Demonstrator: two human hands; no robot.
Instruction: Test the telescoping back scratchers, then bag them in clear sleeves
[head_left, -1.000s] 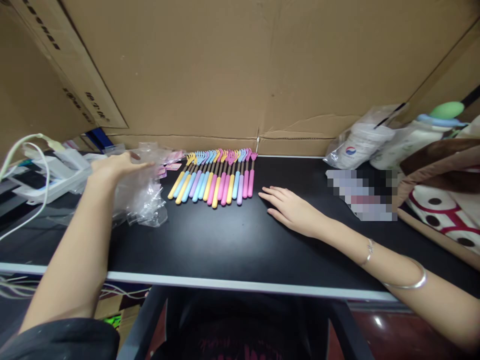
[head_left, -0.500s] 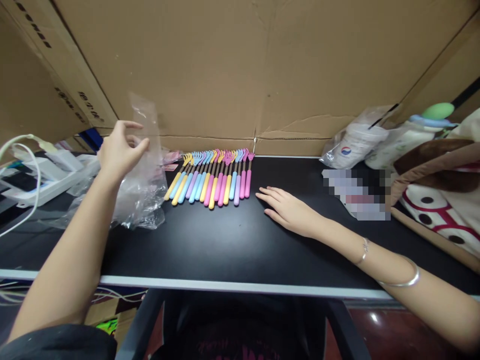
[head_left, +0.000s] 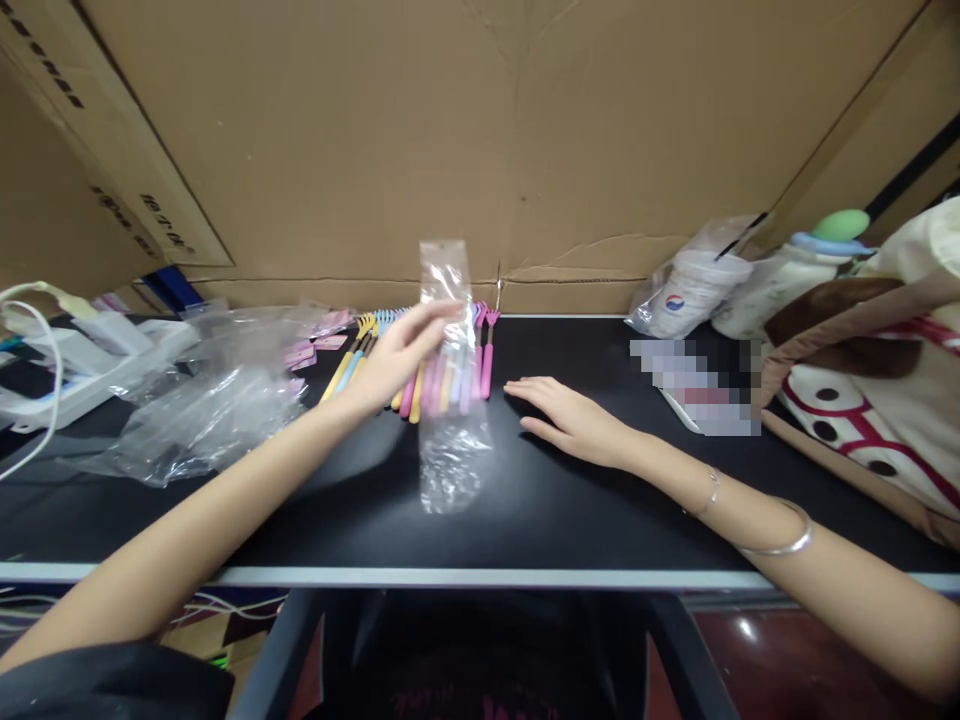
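Observation:
A long clear plastic bag [head_left: 452,465] hangs from my left hand [head_left: 401,350], its edge between thumb and fingers. Behind the bag and hand lies a row of back scratchers [head_left: 486,370] with pink, yellow, blue and purple handles and small claw-shaped heads; part of the row is covered from sight. My right hand [head_left: 566,415] lies on the black table just right of the row, fingers stretched out and holding nothing.
More clear bags [head_left: 202,410] are heaped at the left, with pink cards [head_left: 304,352] behind them. A white power strip [head_left: 97,365] stands far left. To the right are a bagged cup [head_left: 679,298], a blurred-out phone-like item [head_left: 694,395] and a cloth bag [head_left: 862,380]. Cardboard [head_left: 360,150] walls the back.
My left hand has moved right from the heap of bags, carrying one clear bag in front of the back scratchers. My right hand stays in place on the table.

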